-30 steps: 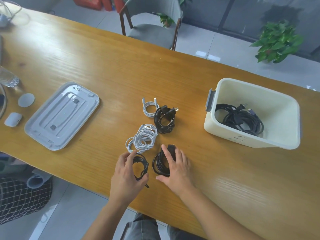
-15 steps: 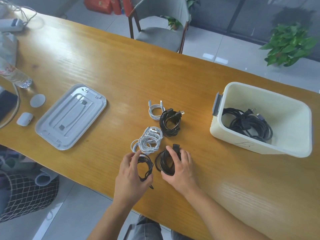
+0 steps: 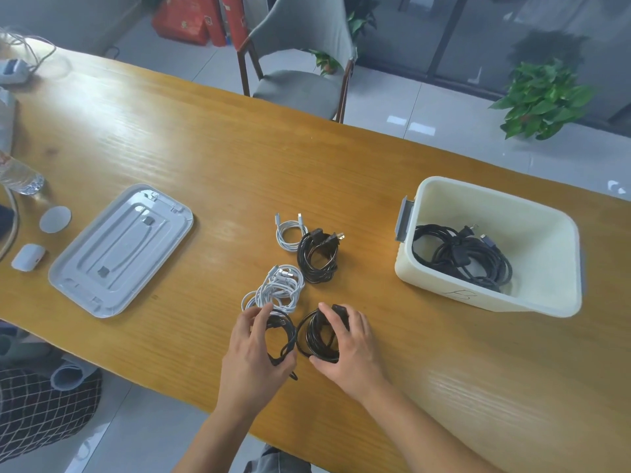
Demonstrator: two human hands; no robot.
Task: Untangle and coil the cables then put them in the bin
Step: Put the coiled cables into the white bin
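My left hand point(image 3: 254, 349) grips a thin black coil point(image 3: 281, 337); my right hand point(image 3: 348, 343) grips a thicker black coil point(image 3: 316, 336) beside it on the table point(image 3: 205, 148). Just beyond lie two white coils point(image 3: 278, 290) and a black power cord point(image 3: 317, 256). The grey lid point(image 3: 119, 250) sits left. The bin point(image 3: 491, 298), right, contains black cables point(image 3: 461, 254).

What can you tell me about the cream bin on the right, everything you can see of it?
The bin is a cream, plastic-looking rectangular tub with rounded corners and a rolled rim. It stands upright and open-topped on the wooden table, to the right of the coiled cables. A grey handle is fixed to its left end, and a faint handwritten mark shows on the near wall. Inside lies a bundle of black cables with a plug on top. Neither hand touches it.
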